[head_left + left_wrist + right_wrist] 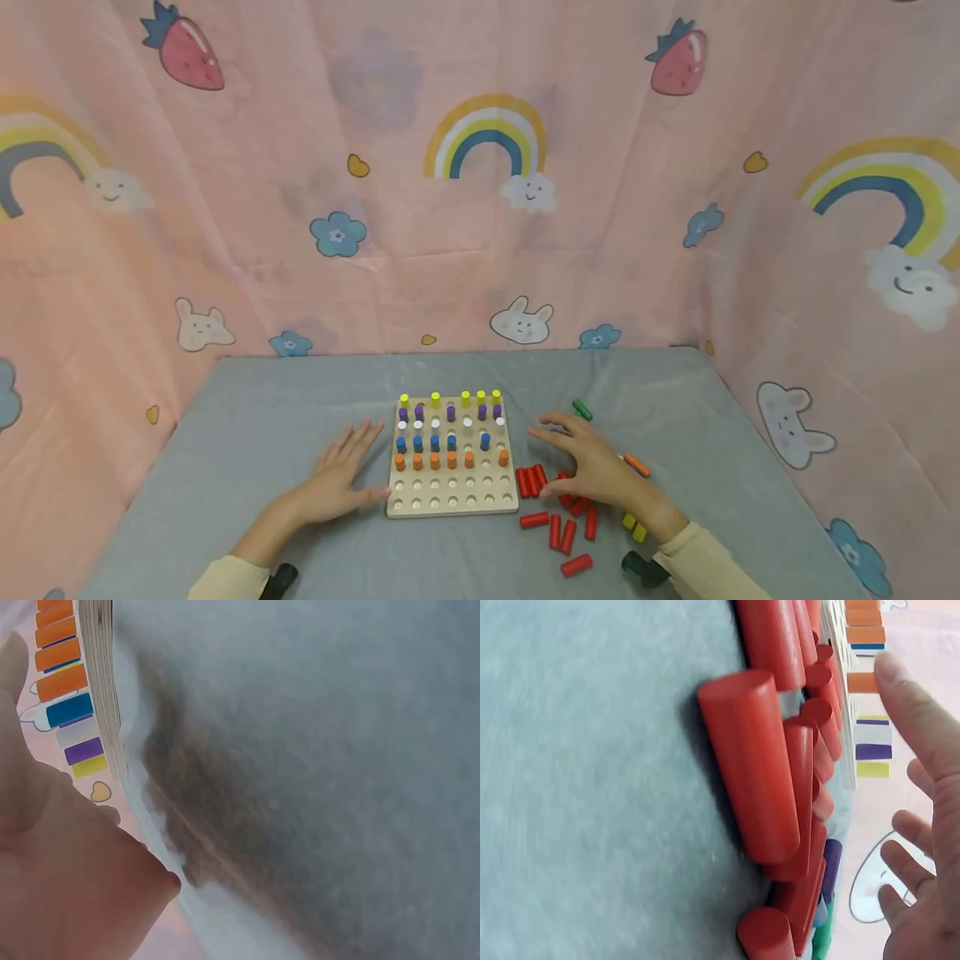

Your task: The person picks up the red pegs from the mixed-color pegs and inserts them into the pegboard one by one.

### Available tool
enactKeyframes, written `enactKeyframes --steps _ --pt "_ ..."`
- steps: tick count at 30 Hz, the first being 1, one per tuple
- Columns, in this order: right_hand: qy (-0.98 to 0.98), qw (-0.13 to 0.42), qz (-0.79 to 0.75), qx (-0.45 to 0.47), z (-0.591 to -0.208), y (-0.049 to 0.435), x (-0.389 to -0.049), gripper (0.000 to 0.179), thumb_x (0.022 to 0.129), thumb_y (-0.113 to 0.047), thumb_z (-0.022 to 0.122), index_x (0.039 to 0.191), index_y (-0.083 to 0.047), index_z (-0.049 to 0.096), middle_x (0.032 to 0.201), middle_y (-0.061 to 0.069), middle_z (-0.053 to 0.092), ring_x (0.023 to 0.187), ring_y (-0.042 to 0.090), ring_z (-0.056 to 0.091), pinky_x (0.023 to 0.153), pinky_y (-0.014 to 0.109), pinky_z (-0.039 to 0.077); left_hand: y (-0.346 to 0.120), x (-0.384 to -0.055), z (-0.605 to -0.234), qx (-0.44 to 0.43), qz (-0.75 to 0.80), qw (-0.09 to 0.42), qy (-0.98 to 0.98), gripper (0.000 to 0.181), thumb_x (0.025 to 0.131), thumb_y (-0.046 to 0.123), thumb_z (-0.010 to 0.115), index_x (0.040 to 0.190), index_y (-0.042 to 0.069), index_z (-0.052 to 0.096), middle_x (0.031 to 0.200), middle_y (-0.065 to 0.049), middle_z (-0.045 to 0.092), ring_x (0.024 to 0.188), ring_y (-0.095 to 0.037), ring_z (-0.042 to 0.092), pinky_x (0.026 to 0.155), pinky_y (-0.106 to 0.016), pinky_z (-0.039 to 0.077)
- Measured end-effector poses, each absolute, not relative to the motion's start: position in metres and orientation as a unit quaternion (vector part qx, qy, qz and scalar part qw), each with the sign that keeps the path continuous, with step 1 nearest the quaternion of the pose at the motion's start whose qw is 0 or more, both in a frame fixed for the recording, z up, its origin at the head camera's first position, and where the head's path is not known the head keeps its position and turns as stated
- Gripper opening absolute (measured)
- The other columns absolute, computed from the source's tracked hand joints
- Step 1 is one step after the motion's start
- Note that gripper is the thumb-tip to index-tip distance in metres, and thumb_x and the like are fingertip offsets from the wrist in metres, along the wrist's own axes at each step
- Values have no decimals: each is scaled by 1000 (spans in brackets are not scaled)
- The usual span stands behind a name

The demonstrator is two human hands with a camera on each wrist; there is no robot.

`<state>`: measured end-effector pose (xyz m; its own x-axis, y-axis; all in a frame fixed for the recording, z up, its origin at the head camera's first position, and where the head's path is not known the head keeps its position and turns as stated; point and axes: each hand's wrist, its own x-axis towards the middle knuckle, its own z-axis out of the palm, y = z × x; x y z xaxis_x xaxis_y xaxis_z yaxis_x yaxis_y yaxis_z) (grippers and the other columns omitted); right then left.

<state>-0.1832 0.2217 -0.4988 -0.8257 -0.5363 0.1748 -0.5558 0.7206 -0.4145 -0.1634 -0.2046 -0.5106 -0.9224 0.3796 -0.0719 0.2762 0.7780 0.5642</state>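
A wooden pegboard (441,510) lies in the middle of the table, with rows of yellow, purple, white, blue and orange pegs (452,460) standing in it. Bare holes show in its two front rows and in gaps among the pegs. Spread flat, my left hand (337,482) lies beside the board, thumb tip right at its left edge. On the other side my right hand (596,467) hovers over loose red pegs (576,566), fingers apart and gently bent. The right wrist view shows nothing between the thumb and fingers, with red pegs (750,772) lying near the camera.
Right of the board, beyond the right hand, lies a green peg (582,409). An orange peg (637,465) and yellow pegs (634,527) lie around the right wrist. A patterned pink curtain (420,283) hangs behind the grey-covered table (300,392).
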Motion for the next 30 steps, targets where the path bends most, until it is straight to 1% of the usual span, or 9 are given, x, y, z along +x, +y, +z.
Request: enactKeyframes --steps 2,6,11,12,13,15,20,24,30 --pt "-926 9 250 283 -499 220 -182 83 68 -48 87 141 -22 57 142 7 51 129 29 49 100 56 48 -204 -164 -510 168 288 110 936 101 86 60 66 161 20 11 168 -18 5 152 -51 0 113 -78 3" --pt "-923 -28 285 258 -501 219 -180 78 69 -45 87 138 -21 60 129 1 57 114 21 54 95 47 50 -204 -166 -510 167 304 119 930 102 85 58 69 161 19 13 167 -21 6 151 -53 -1 112 -78 1" --pt "-915 -73 320 233 -504 220 -181 72 72 -44 85 136 -20 62 121 3 62 104 21 57 89 45 51 -204 -168 -518 169 319 122 925 103 82 58 71 160 18 17 166 -22 11 151 -52 0 113 -76 0" --pt "-915 -77 323 230 -505 220 -181 72 72 -44 84 136 -20 62 122 3 63 106 22 58 91 47 51 -204 -169 -520 169 320 122 924 103 82 58 71 160 19 17 166 -22 12 152 -51 0 113 -76 -1" --pt "-914 -83 327 227 -506 220 -182 71 73 -44 84 136 -20 62 120 4 63 106 22 58 90 46 52 -205 -170 -523 169 319 123 924 103 82 59 72 160 20 17 166 -21 12 152 -50 0 114 -75 -1" --pt "-910 -93 337 223 -507 221 -183 70 74 -42 84 135 -18 62 115 3 63 102 21 58 86 40 52 -207 -171 -527 172 323 124 922 103 80 58 73 160 22 17 166 -20 13 153 -48 -1 114 -74 -2" --pt "-901 -108 353 227 -512 223 -185 65 76 -39 83 132 -14 64 106 -3 63 94 11 57 79 24 50 -210 -172 -532 180 325 123 920 104 79 58 74 159 23 19 167 -20 12 152 -49 -1 114 -74 -4" --pt "-895 -112 365 232 -514 223 -186 61 77 -38 83 129 -12 66 103 -5 64 91 7 58 78 22 51 -209 -169 -530 190 310 123 923 106 77 62 74 159 25 19 167 -20 10 152 -50 -2 113 -75 -4" --pt "-889 -117 382 225 -515 222 -187 54 80 -34 82 126 -11 67 103 -4 67 89 5 60 79 22 53 -206 -168 -526 202 316 112 920 107 72 61 77 158 23 26 164 -26 13 148 -56 2 108 -79 -3"
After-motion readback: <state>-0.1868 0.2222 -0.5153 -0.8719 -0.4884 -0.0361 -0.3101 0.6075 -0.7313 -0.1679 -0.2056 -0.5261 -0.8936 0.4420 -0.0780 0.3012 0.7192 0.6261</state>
